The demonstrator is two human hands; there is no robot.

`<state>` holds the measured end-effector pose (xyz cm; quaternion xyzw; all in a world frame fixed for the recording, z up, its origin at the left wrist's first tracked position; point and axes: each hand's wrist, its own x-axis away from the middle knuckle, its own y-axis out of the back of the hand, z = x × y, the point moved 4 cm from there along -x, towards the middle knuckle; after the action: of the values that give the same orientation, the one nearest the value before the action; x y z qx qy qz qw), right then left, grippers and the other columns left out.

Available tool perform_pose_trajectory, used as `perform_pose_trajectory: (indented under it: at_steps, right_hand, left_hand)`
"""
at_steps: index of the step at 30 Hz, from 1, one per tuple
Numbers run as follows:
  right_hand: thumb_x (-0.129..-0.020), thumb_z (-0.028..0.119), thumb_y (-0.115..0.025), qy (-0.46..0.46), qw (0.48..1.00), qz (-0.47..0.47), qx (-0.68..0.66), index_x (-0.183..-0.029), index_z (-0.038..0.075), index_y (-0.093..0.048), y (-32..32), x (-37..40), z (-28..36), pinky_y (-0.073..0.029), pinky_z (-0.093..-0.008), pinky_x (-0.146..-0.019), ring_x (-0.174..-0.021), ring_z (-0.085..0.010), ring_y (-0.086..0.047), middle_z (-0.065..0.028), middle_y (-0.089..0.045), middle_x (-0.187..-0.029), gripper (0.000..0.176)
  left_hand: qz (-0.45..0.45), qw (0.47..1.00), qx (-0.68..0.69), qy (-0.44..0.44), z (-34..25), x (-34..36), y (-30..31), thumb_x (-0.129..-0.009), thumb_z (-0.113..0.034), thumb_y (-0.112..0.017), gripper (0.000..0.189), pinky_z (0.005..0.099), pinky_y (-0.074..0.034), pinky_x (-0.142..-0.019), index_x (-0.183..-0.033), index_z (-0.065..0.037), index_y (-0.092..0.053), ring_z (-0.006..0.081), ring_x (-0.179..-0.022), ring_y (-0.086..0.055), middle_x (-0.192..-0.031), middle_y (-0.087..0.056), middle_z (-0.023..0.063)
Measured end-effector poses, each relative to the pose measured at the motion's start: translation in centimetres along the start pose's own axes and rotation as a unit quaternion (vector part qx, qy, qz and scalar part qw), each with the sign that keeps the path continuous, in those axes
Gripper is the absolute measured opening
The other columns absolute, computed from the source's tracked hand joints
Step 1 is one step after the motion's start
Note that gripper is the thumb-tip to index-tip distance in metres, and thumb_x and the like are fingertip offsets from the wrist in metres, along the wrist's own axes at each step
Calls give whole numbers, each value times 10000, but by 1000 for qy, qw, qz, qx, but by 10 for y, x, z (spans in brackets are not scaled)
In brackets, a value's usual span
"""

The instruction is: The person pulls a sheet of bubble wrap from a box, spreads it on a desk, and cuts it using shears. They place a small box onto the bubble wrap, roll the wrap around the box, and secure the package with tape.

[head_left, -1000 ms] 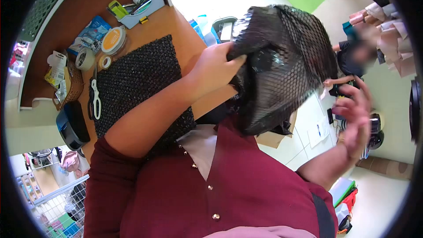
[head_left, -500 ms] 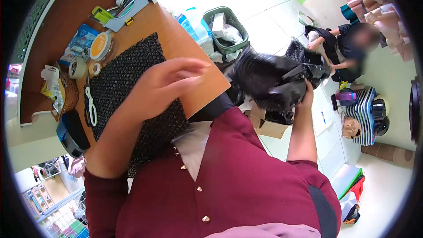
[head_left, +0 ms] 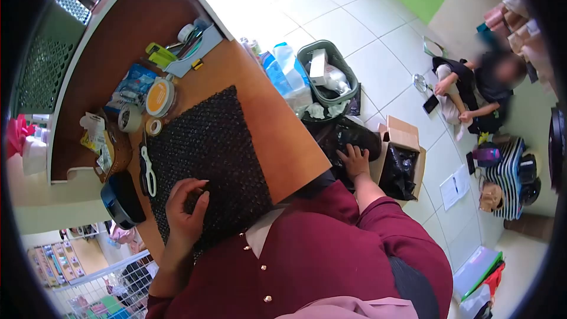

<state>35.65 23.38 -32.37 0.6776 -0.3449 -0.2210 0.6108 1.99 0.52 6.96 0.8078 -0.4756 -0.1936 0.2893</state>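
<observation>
A sheet of black bubble wrap (head_left: 212, 153) lies flat on the wooden desk. Over its lower left part is my left hand (head_left: 188, 210), fingers bent and thumb apart, with nothing visible between them. My right hand (head_left: 356, 162) rests with spread fingers on a black plastic bundle (head_left: 348, 136), low beside the desk's right edge. White-handled scissors (head_left: 147, 171) lie along the left side of the wrap.
Tape rolls (head_left: 130, 118), a round tub (head_left: 160, 97) and a stationery tray (head_left: 195, 53) line the desk's back. On the floor stand an open carton (head_left: 401, 168) with black plastic inside and a green basket (head_left: 328, 71). Another person (head_left: 481, 91) sits on the floor at right.
The black plastic bundle, held up in my right hand before, is now low beside the desk with that hand spread on it. My left hand has drawn back toward me. The view has shifted.
</observation>
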Motion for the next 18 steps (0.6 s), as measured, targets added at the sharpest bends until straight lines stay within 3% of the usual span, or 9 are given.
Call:
perform_pose_trajectory:
  at_steps: [1,3,6,7,9,11,13,15,18]
  right_hand:
    - [-855,342,-716,8,1000,0,1,-1442,376,-493,7,-2,1,-303,-537,-1099,-1356,-251,-405,-77,-410,-1473,629]
    - [-833,427,-730,-65,940,326,-76,-1501,365,-423,-1,2,-1,-289,-566,-1132,-1436,-270,-340,-45,-288,-1594,738]
    - [-834,472,-700,-165,897,316,-262,-1468,296,-499,-42,-6,1,-364,-534,-1116,-1379,-314,-447,-98,-403,-1561,689]
    - [-834,472,-700,-161,898,318,-259,-1468,296,-499,-35,-14,-6,-364,-534,-1116,-1379,-314,-447,-98,-403,-1561,689]
    - [-891,408,-658,-226,838,249,-430,-1321,134,-636,-8,-41,-33,-467,-449,-1021,-1242,-381,-577,-185,-629,-1322,510]
    - [-920,381,-630,-357,854,-12,-379,-1071,53,-708,44,-59,-59,-513,-462,-873,-974,-396,-675,-197,-718,-974,369]
    - [-918,336,-646,-331,801,-305,-395,-909,17,-645,97,-90,-86,-489,-487,-736,-825,-373,-654,-164,-682,-883,318]
    - [-901,275,-684,-267,738,-380,-489,-850,16,-574,190,-118,-89,-450,-494,-664,-721,-357,-609,-135,-619,-753,287]
    - [-848,347,-765,-187,806,-268,-493,-1176,95,-537,257,-177,-65,-500,-471,-795,-939,-367,-631,-179,-637,-994,472]
  left_hand:
    - [-5,997,-81,-17,-1,1,2,-868,-59,-689,290,336,-478,-922,-1154,-15,-667,237,-1028,-624,-1171,-621,145]
    - [-15,987,-157,-32,5,0,-3,-866,-116,-698,349,382,-448,-973,-1200,-27,-649,282,-1110,-590,-1241,-591,161]
    - [-14,966,-255,-45,16,1,-15,-871,-225,-698,465,465,-371,-1059,-1291,-51,-603,347,-1251,-504,-1366,-523,178]
    - [-1,960,-277,-42,20,3,-17,-877,-276,-689,518,502,-325,-1095,-1334,-62,-575,367,-1311,-453,-1421,-485,177]
    - [3,963,-266,-38,22,3,-16,-880,-292,-682,532,514,-312,-1098,-1348,-70,-562,367,-1316,-444,-1428,-477,170]
    - [2,966,-255,-36,23,3,-16,-883,-307,-676,546,526,-298,-1102,-1362,-78,-550,367,-1322,-435,-1435,-469,163]
    - [3,964,-262,-47,24,3,-16,-877,-308,-684,549,514,-313,-1093,-1359,-83,-551,362,-1313,-444,-1427,-475,158]
    - [-1,964,-261,-43,22,2,-17,-876,-310,-685,549,512,-314,-1092,-1358,-85,-550,361,-1311,-446,-1424,-476,156]
    - [-1,965,-260,-42,20,3,-17,-887,-313,-671,537,508,-311,-1099,-1354,-76,-548,359,-1315,-444,-1417,-474,162]
